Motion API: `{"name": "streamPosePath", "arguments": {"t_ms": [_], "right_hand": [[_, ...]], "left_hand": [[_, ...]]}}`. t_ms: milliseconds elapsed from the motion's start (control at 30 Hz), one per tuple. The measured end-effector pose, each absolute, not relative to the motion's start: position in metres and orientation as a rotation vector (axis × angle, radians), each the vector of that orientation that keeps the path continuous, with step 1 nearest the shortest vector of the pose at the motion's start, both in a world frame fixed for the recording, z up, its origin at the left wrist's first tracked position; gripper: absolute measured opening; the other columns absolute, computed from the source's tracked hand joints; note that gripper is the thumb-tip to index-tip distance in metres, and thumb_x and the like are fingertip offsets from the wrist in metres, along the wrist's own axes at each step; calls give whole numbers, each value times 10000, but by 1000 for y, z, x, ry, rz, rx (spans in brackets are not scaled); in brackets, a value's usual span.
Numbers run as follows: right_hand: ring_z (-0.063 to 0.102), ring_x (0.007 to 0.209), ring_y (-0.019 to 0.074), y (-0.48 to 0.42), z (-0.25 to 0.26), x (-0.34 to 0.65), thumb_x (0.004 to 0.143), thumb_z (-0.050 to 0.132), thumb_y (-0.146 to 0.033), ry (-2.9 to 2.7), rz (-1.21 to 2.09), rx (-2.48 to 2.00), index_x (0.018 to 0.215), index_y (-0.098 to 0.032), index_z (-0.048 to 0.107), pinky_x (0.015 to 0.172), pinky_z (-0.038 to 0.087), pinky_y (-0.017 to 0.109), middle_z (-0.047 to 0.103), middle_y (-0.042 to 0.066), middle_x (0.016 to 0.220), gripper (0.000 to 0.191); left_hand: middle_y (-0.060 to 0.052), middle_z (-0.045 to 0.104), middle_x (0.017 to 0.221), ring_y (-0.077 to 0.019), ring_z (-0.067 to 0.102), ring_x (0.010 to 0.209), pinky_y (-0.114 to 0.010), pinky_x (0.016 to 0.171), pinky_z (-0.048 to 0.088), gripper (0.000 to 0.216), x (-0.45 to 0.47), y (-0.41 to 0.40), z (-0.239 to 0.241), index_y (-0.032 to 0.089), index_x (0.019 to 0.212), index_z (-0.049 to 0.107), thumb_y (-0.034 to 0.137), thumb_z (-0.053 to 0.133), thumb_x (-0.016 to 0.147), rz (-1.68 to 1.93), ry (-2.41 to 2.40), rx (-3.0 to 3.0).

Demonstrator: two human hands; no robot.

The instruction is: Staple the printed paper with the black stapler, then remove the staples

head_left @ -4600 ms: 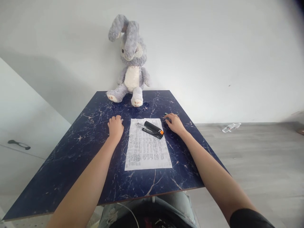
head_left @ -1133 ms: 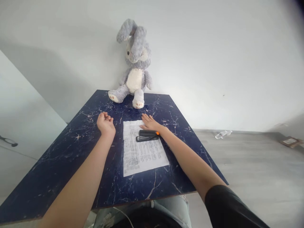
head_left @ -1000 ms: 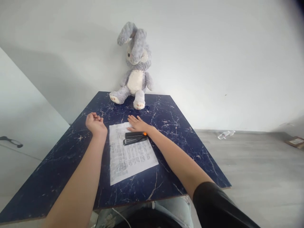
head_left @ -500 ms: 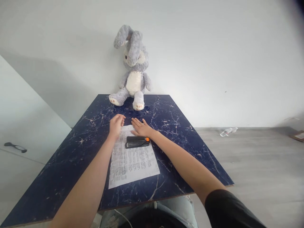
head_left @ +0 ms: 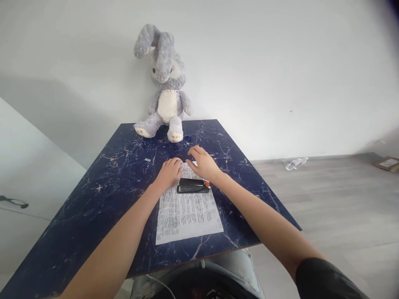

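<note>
A printed sheet of paper (head_left: 188,214) lies on the dark blue marbled table (head_left: 102,187). A black stapler (head_left: 193,185) with an orange end rests across the sheet's upper part. My left hand (head_left: 169,171) sits on the sheet's far left corner, its fingers curled down onto the edge. My right hand (head_left: 205,164) is just beyond the stapler at the sheet's far edge. Its fingers are arched and apart, the tips near my left hand's fingers. Neither hand touches the stapler.
A grey plush rabbit (head_left: 162,85) sits at the table's far edge against the white wall. A tiny pale object (head_left: 147,159) lies on the table left of my hands. A white cabinet with a dark handle (head_left: 14,202) stands at left. A plastic bottle (head_left: 296,163) lies on the floor.
My left hand has come in from the left and curled onto the sheet's far corner. My right hand lifted from flat to arched beside it. Sheet and stapler were turned earlier.
</note>
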State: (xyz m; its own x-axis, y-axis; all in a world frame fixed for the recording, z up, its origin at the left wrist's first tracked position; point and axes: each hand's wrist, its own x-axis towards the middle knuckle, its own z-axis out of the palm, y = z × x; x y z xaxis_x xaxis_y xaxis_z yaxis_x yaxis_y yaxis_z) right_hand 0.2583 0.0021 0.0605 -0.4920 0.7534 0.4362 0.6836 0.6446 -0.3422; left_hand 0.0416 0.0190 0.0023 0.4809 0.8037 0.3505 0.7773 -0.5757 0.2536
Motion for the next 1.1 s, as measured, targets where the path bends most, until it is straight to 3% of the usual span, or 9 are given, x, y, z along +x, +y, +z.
{"name": "streamPosePath", "arguments": {"t_ms": [67, 167, 300, 367, 500, 633, 767, 967, 1100], "right_hand": [[630, 1124, 286, -10, 75, 263, 1024, 608, -410, -2481, 381, -871, 1197, -189, 666, 964, 522, 410, 662, 128, 1214, 287], [637, 950, 255, -25, 75, 273, 901, 769, -462, -2708, 510, -645, 1050, -187, 663, 815, 531, 363, 666, 87, 1066, 331], [600, 720, 181, -25, 60, 301, 971, 679, -411, -2557, 729, -748, 990, -174, 642, 670, 502, 318, 664, 31, 857, 241], [636, 734, 192, -16, 60, 322, 1006, 622, -456, -2310, 916, -838, 1152, -171, 626, 654, 526, 328, 694, 56, 912, 320], [707, 863, 248, 7, 61, 362, 1042, 506, -554, -1619, 1157, -989, 1467, -213, 432, 677, 578, 368, 704, 131, 1126, 550], [696, 973, 272, 20, 51, 380, 964, 575, -696, -1370, 1313, -1146, 1361, -260, 554, 719, 579, 353, 710, 88, 1144, 590], [667, 1086, 290, 16, 51, 383, 878, 767, -597, -1581, 1387, -1225, 1258, -244, 678, 838, 554, 354, 720, 79, 1180, 527], [665, 872, 253, 9, 72, 390, 891, 756, -555, -1957, 1361, -1232, 1187, -174, 755, 722, 507, 350, 737, 99, 1040, 482], [659, 924, 250, 9, 72, 390, 811, 841, -491, -2107, 1372, -1142, 1260, -196, 730, 754, 517, 344, 728, 81, 1108, 549]], "left_hand": [[-120, 643, 1258, -302, 588, 1183, -458, 995, 445, 228, 42, 17, 6, 224, 1175, 624, 198, 477, 1003, 664, 1424, 2649], [-108, 650, 1186, -293, 594, 1122, -446, 963, 444, 204, 44, 15, 11, 229, 1143, 610, 191, 458, 1013, 665, 1392, 2665], [-88, 670, 1082, -289, 599, 1069, -433, 934, 436, 189, 43, 14, 14, 234, 1134, 603, 196, 453, 1025, 726, 1347, 2649], [-87, 678, 1089, -288, 602, 1061, -434, 935, 432, 198, 42, 15, 14, 229, 1163, 598, 204, 453, 1031, 754, 1310, 2630], [-101, 664, 1246, -292, 599, 1136, -450, 986, 419, 279, 41, 15, 17, 222, 1297, 555, 213, 444, 1041, 825, 1279, 2605], [-96, 651, 1281, -286, 587, 1166, -448, 987, 425, 304, 41, 14, 22, 229, 1334, 546, 219, 432, 1053, 855, 1314, 2633], [-87, 657, 1222, -274, 578, 1119, -435, 984, 432, 280, 41, 14, 24, 219, 1286, 585, 192, 432, 1053, 921, 1289, 2702], [-71, 653, 1104, -249, 559, 1010, -413, 929, 436, 287, 39, 15, 23, 221, 1184, 640, 110, 420, 1037, 1118, 1193, 2745], [-63, 637, 1064, -239, 559, 989, -411, 910, 432, 310, 39, 15, 23, 234, 1156, 654, 77, 420, 1025, 1232, 1124, 2728]]}}
